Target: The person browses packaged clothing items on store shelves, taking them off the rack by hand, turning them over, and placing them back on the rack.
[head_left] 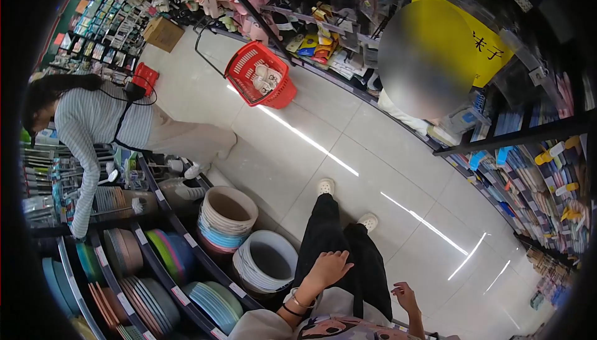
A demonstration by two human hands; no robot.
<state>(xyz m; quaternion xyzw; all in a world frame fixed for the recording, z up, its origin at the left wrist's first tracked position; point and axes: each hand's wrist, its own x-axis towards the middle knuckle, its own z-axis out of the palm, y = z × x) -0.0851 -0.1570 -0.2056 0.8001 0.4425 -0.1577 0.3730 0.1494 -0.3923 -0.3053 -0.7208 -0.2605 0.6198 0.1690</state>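
From here, the left hand (330,270) hangs loosely open, right of white buckets (270,254); the right hand (406,295), farther right, loosely open too.

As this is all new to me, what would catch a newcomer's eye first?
Probably the bright red plastic shopping basket on the pale tiled floor, near the top, and the yellow sign with black writing at upper right. Lower down, nested round white buckets stand left of the wearer's empty left hand; the empty right hand hangs low, right of centre.

We cannot read the labels (180,294) along the shelf edges (161,268); a blur (426,60) covers part of the yellow sign (488,32).
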